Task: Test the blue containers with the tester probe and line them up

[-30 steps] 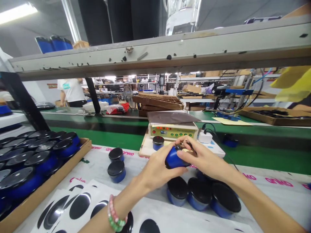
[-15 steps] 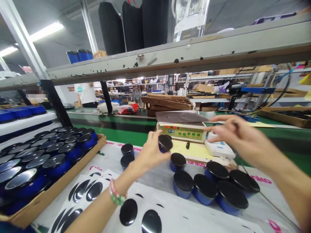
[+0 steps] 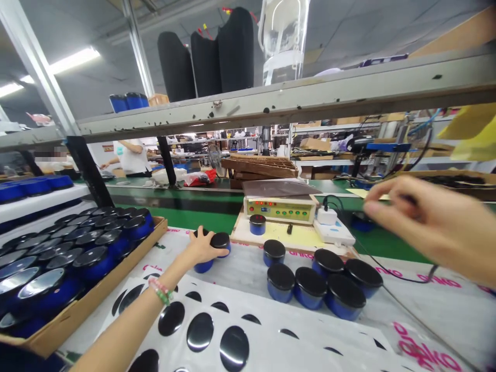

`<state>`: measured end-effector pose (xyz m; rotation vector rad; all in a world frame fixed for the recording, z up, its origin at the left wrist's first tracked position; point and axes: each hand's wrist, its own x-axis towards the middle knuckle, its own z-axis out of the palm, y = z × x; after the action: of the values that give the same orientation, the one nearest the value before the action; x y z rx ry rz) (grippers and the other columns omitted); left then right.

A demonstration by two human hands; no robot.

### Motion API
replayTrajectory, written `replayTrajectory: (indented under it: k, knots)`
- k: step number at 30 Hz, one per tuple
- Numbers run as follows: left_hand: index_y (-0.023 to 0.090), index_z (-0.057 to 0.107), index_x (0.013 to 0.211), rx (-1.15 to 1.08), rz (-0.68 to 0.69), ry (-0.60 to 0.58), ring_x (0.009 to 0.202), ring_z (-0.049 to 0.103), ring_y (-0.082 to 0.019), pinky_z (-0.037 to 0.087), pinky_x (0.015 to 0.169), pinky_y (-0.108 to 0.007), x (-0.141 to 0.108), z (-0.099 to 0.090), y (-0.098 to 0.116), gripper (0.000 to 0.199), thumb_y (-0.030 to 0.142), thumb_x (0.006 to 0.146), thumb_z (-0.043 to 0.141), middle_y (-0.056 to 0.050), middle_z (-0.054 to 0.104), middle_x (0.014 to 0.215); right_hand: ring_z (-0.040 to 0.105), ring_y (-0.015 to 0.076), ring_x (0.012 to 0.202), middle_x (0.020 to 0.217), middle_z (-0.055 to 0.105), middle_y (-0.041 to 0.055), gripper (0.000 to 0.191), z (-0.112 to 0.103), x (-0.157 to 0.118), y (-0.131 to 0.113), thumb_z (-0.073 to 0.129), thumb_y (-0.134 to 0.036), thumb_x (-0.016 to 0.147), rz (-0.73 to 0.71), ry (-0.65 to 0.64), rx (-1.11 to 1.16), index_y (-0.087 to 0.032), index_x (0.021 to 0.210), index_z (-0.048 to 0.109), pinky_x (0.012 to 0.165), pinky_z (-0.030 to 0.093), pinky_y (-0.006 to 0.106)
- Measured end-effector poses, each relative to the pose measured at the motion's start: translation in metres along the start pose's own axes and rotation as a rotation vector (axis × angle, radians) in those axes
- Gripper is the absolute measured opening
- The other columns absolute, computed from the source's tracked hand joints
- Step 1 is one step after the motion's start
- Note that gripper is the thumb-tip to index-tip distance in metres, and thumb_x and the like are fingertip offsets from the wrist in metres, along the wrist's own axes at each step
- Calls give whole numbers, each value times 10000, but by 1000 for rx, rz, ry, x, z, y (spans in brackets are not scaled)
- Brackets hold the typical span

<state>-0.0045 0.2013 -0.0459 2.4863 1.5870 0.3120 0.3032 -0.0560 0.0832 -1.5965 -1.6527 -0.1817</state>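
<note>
My left hand [image 3: 202, 248] reaches over a cluster of blue cylinders with shiny black tops; its fingers are spread. Thumb and index finger lie on either side of one blue cylinder [image 3: 220, 242], touching it; whether they grip it is unclear. Another cylinder [image 3: 203, 266] stands just below the palm, and one more is partly hidden behind the fingers. On the right, my right hand [image 3: 422, 222] is raised with loosely bent fingers and a dark spot between them. Closest to its fingertips is a blue cylinder [image 3: 362, 221] on the green belt. One cylinder [image 3: 258, 225] stands before the panel box [image 3: 281, 208].
Several cylinders [image 3: 310, 284] are grouped right of centre. A cardboard tray [image 3: 127, 258] full of them lies left. Sheets with black discs [image 3: 200, 331] cover the front. A cable runs from the white power strip [image 3: 334, 231]. An overhead shelf [image 3: 240, 113] spans above; a person [image 3: 132, 157] stands behind.
My left hand has left its cylinder in front of the panel box and moved left to the cluster. My right hand has shifted rightward; a cylinder now shows on the green belt.
</note>
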Motion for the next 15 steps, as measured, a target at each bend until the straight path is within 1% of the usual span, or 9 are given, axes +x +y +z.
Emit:
replayTrajectory:
  k: [2, 3, 5, 7, 9, 11, 12, 13, 15]
  knots:
    - [195, 553, 1189, -6, 88, -28, 1269, 293, -454, 295, 1004, -520, 0, -4, -4, 747, 646, 599, 629, -173, 332, 1386, 347, 134, 420, 545, 372, -24, 232, 23, -15, -7, 448, -499, 856, 33, -115, -198, -278, 804, 397, 401, 278, 296]
    - [221, 558, 1188, -9, 136, -40, 1246, 335, -416, 311, 1008, -481, 1, -6, -5, 729, 627, 589, 652, -142, 347, 1377, 381, 144, 430, 557, 415, -20, 218, 35, -22, -8, 437, -481, 857, 51, -206, -257, -271, 823, 387, 418, 298, 303]
    - [269, 575, 1169, -12, 227, -63, 1194, 395, -354, 342, 1004, -423, 2, -10, -7, 702, 581, 553, 705, -91, 374, 1361, 437, 160, 481, 618, 488, -8, 179, 57, -33, -8, 420, -422, 872, 57, -394, -279, -256, 836, 365, 463, 320, 310]
    - [290, 589, 1145, -8, 290, -79, 1151, 430, -315, 364, 992, -391, 3, -14, -8, 675, 545, 537, 732, -65, 400, 1341, 470, 171, 556, 698, 525, 13, 183, 77, -40, -10, 419, -387, 884, 11, -487, -290, -244, 789, 357, 508, 325, 311]
    - [286, 578, 1160, 2, 311, -81, 1138, 443, -321, 376, 979, -412, 3, -15, -6, 683, 531, 541, 732, -70, 427, 1321, 496, 186, 640, 777, 545, 36, 211, 96, -41, -13, 445, -383, 887, -40, -521, -292, -232, 757, 375, 553, 335, 311]
    - [248, 509, 1249, 15, 290, -44, 1198, 383, -398, 337, 985, -521, -2, -15, 2, 776, 522, 555, 724, -124, 401, 1353, 512, 206, 699, 806, 557, 46, 238, 114, -40, -17, 504, -410, 866, -63, -520, -291, -221, 758, 407, 587, 346, 314]
    - [227, 452, 1303, 20, 282, -10, 1251, 310, -435, 286, 998, -578, -6, -15, 8, 818, 509, 581, 714, -151, 355, 1393, 520, 217, 725, 813, 565, 47, 253, 122, -38, -19, 534, -426, 850, -65, -522, -291, -217, 765, 420, 602, 353, 316]
    - [219, 398, 1345, 27, 286, 28, 1303, 226, -443, 227, 1019, -608, -12, -14, 16, 833, 493, 617, 697, -161, 296, 1437, 529, 226, 743, 823, 574, 48, 263, 131, -37, -20, 559, -435, 834, -63, -531, -295, -213, 774, 431, 612, 360, 318]
    - [241, 357, 1370, 5, 380, 59, 1367, 123, -383, 157, 1069, -579, -26, -11, 33, 747, 447, 711, 642, -131, 222, 1489, 545, 234, 753, 857, 589, 50, 242, 145, -36, -22, 589, -403, 816, -59, -558, -315, -205, 803, 452, 621, 369, 324]
